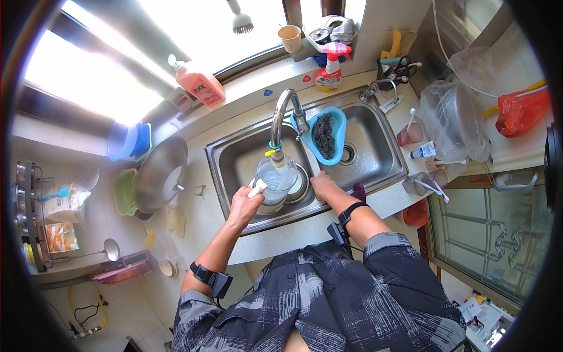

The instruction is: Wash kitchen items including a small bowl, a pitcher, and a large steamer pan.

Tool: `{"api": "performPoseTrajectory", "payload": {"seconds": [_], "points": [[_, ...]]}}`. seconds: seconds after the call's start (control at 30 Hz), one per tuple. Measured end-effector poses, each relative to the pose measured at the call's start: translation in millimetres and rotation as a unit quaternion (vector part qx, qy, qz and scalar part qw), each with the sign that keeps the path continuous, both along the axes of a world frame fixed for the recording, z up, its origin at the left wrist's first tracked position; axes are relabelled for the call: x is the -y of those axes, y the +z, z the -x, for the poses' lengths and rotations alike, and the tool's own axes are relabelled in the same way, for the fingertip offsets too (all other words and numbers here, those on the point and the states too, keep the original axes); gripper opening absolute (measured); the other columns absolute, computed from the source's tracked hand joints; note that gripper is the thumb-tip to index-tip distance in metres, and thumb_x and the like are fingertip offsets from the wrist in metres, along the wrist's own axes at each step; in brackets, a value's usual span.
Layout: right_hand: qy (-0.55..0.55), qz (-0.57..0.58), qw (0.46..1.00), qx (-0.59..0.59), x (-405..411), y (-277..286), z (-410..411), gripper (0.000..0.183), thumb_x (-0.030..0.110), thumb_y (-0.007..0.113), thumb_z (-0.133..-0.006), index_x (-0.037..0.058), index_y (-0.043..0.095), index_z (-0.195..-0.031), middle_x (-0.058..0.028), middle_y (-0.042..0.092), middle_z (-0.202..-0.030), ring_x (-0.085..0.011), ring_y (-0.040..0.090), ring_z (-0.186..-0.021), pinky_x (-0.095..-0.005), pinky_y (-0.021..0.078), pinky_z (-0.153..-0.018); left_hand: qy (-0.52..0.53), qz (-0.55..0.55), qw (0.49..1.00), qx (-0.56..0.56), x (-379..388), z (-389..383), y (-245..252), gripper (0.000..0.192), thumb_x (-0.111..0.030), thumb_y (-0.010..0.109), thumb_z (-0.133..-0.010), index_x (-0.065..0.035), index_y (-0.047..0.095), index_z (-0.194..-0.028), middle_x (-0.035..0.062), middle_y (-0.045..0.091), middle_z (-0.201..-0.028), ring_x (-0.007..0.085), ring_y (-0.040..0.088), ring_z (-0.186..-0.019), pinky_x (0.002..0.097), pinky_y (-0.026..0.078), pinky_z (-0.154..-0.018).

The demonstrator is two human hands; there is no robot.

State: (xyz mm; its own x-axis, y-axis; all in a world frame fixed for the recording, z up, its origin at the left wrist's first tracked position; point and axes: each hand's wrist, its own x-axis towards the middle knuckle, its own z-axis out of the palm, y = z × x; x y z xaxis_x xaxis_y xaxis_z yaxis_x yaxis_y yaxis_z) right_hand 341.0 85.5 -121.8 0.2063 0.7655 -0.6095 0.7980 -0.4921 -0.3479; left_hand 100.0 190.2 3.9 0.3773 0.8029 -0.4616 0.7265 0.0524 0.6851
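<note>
My left hand (246,204) grips the white handle of a clear pitcher (276,176) over the left basin of a steel double sink (235,149). The curved chrome faucet (278,119), with a blue ring and a yellow lever at its outlet, stands directly above the pitcher's mouth, and bubbly water shows inside. Round pale dishes (299,185) lie in the basin, partly hidden by the pitcher. My right hand (324,185) rests at the divider near the front of the sink; its fingertips are hard to see. Behind it, a blue strainer basket (339,132) holds a dark scouring pad (324,136).
An orange soap bottle (204,88) and a paper cup (290,38) stand on the window ledge, with a spray bottle (329,72) near the sink. A large steel wok (160,171) leans at left. Cups with toothbrushes (415,185) stand right of the sink.
</note>
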Motion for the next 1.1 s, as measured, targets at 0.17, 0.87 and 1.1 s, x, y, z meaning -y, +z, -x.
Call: {"api": "performPoseTrajectory", "payload": {"seconds": [0.17, 0.87, 1.1], "points": [[0.028, 0.019, 0.999, -0.002, 0, 8, 0, 0.03, 0.011, 0.049, -0.092, 0.0041, 0.063, -0.118, -0.0253, 0.048, -0.127, -0.0413, 0.054, -0.116, -0.0446, 0.0478, -0.097, 0.029, 0.022, 0.999, 0.02, -1, 2, -3, 0.027, -0.023, 0.063, -0.074, 0.0036, 0.065, -0.08, 0.0139, 0.056, -0.087, 0.0248, 0.058, -0.082, 0.0348, 0.046, -0.077], [-0.006, -0.005, 1.0, -0.001, 1, 1, 1, 0.043, -0.001, 0.07, -0.072, 0.0051, 0.063, -0.115, -0.0264, 0.05, -0.124, -0.0425, 0.055, -0.115, -0.0437, 0.0483, -0.097, 0.073, 0.072, 0.994, 0.034, 1, -3, 8, 0.021, -0.017, 0.064, -0.078, 0.0012, 0.062, -0.088, 0.0058, 0.055, -0.091, 0.0145, 0.057, -0.075, 0.0306, 0.05, -0.064], [0.023, 0.007, 1.0, 0.004, 1, 5, 0, 0.03, 0.012, 0.05, -0.091, 0.0046, 0.064, -0.117, -0.0251, 0.049, -0.126, -0.0417, 0.054, -0.116, -0.0451, 0.0476, -0.097, 0.098, 0.061, 0.99, 0.074, 4, -6, 15, 0.021, -0.016, 0.064, -0.076, 0.0036, 0.061, -0.083, 0.0064, 0.053, -0.085, 0.0124, 0.053, -0.065, 0.0282, 0.046, -0.056]]}}
